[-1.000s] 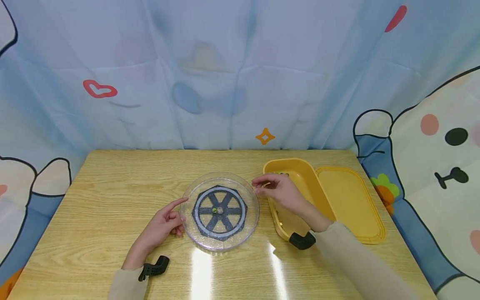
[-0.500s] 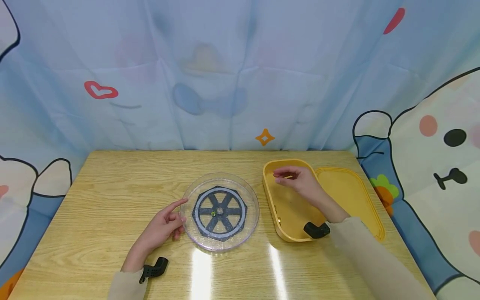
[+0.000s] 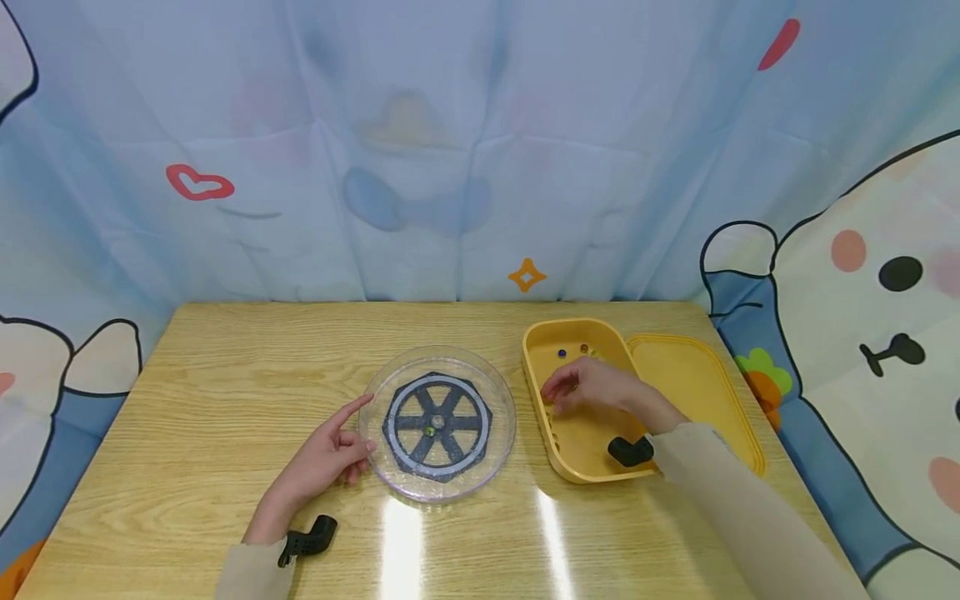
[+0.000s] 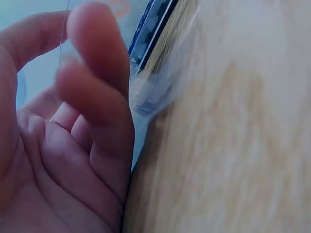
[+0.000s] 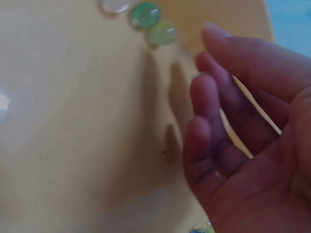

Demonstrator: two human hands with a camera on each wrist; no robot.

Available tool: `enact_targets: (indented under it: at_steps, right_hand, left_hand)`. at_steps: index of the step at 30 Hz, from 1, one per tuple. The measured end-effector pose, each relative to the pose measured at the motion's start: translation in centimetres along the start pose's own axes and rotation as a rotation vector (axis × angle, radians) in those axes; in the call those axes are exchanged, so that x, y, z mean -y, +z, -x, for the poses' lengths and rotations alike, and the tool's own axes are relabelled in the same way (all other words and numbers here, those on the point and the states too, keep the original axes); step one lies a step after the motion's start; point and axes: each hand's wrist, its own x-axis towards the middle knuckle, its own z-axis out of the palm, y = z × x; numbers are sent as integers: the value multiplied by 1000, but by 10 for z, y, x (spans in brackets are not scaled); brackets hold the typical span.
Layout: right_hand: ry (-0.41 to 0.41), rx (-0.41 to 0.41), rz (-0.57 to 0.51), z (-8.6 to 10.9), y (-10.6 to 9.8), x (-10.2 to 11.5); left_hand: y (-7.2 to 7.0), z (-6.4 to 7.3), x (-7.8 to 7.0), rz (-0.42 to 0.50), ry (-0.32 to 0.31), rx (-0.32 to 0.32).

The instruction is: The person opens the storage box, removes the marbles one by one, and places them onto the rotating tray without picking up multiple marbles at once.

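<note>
In the head view, my left hand (image 3: 322,458) touches the left rim of a clear round dish (image 3: 498,429) with its index finger and thumb, the other fingers bent under. Inside the dish a green marble (image 3: 430,432) lies close to the centre of a dark wheel-shaped pattern. My right hand (image 3: 596,385) is down in a yellow box (image 3: 585,467), fingers loosely curved near its left wall. In the right wrist view, green (image 5: 145,15) and yellow-green marbles (image 5: 161,34) lie beyond the fingertips, and nothing shows between the fingers. A blue marble (image 3: 562,353) is toward the box's far end.
A flat yellow lid (image 3: 701,392) lies right of the box, against its side. The wooden table (image 3: 262,367) ends at a printed blue curtain (image 3: 420,208) behind. Each wrist carries a black camera mount, the left one (image 3: 311,537) close above the table.
My right hand has gone from beside the dish's right rim to over the box, then down into it. The green marble in the dish has shifted slightly. My left hand stays at the rim.
</note>
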Motion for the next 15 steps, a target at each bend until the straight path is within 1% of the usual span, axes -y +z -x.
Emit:
enact_targets:
  at_steps: [1, 4, 10, 15]
  right_hand:
    - [4, 21, 13, -1, 1, -2]
    - [8, 43, 33, -2, 3, -5]
    - [1, 23, 36, -2, 7, -5]
    - [-18, -3, 66, -5, 12, -5]
  left_hand:
    - [0, -1, 1, 6, 4, 2]
    - [-1, -2, 3, 5, 17, 11]
    - [-1, -3, 6, 18, 25, 19]
    - [-2, -1, 7, 28, 22, 18]
